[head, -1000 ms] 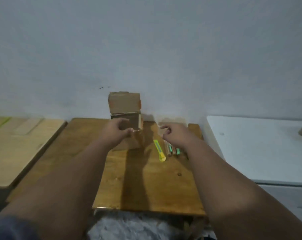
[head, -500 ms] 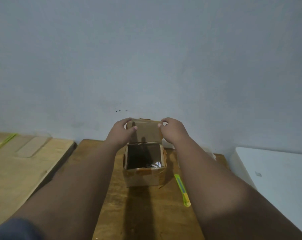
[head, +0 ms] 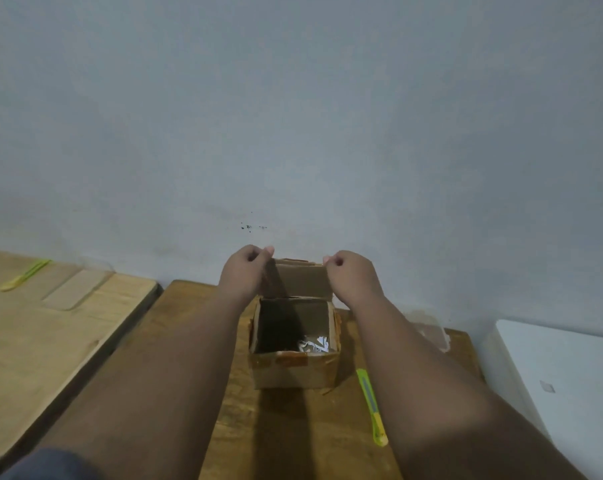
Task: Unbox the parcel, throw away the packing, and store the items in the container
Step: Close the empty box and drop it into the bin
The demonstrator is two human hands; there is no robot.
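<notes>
A small cardboard box stands open on the dark wooden table. Its rear flap is raised upright. My left hand pinches the flap's left top corner and my right hand pinches its right top corner. Inside the box, at the bottom right, lies crumpled white and shiny packing. The rest of the inside is dark. A clear plastic container shows partly behind my right forearm.
A yellow-green utility knife lies on the table right of the box. A lighter wooden board sits to the left with a yellow-green stick on it. A white surface is at the right. The wall is close behind.
The view tilted and came closer to the box. Both hands went from the box's side and the table up to the rear flap's corners, and now hold it a little higher.
</notes>
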